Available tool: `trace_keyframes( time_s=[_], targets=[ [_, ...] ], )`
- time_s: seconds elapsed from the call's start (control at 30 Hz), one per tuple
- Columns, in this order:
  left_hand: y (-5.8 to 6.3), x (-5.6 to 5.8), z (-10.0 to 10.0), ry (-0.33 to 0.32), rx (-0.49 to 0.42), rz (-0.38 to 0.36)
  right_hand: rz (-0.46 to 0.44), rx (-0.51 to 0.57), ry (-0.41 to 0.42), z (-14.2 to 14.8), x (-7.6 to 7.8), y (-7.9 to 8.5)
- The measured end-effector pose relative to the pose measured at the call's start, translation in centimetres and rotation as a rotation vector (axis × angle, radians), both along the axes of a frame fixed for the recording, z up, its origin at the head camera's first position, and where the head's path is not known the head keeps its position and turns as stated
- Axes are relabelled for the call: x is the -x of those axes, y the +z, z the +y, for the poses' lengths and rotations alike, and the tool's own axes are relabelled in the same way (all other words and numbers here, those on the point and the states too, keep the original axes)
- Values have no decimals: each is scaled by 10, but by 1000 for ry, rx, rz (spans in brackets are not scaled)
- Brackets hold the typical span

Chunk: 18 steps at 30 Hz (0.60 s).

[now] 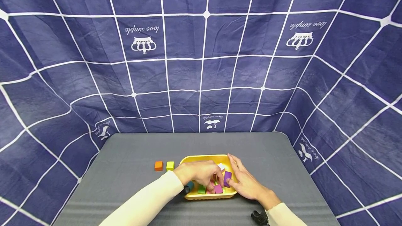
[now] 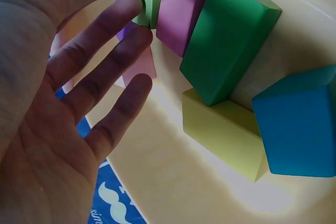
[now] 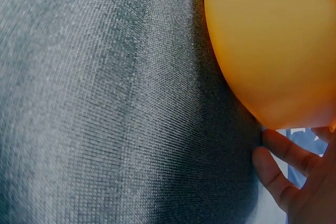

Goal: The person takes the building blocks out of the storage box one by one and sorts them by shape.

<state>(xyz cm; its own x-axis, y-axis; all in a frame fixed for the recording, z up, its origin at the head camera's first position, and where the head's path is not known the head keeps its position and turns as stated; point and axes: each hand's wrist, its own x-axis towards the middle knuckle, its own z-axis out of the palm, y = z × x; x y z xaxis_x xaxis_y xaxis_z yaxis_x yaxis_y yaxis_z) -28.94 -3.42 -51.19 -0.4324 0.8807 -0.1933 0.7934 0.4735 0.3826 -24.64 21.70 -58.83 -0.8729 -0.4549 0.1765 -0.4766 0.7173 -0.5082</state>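
A yellow plastic basket point(image 1: 208, 197) holds several coloured blocks. My left hand point(image 1: 202, 173) reaches down into it, thumb and forefinger at either side of a magenta block point(image 1: 218, 188), which they pinch. In the left wrist view, the other fingers hang spread above the basket floor, near a green block point(image 2: 228, 40), a pale yellow block point(image 2: 223, 135) and a blue block point(image 2: 299, 124). My right hand point(image 1: 248, 182) grips the basket's right side, thumb over the rim beside a purple block point(image 1: 227, 179). Its other fingers lie along the outer wall.
Left of the basket, an orange block point(image 1: 158, 166) and a yellow block point(image 1: 170, 165) stand on the grey cloth-covered table point(image 1: 125, 156). A blue gridded curtain point(image 1: 185, 76) rises behind and along both sides.
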Motion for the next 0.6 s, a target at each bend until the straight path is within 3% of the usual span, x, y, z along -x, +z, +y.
trace_keyframes(
  time_s=[0.6],
  targets=[
    [1, -3, -11, 54, -21, 45, 1, -1, -2, 0, 0, -2]
  ],
)
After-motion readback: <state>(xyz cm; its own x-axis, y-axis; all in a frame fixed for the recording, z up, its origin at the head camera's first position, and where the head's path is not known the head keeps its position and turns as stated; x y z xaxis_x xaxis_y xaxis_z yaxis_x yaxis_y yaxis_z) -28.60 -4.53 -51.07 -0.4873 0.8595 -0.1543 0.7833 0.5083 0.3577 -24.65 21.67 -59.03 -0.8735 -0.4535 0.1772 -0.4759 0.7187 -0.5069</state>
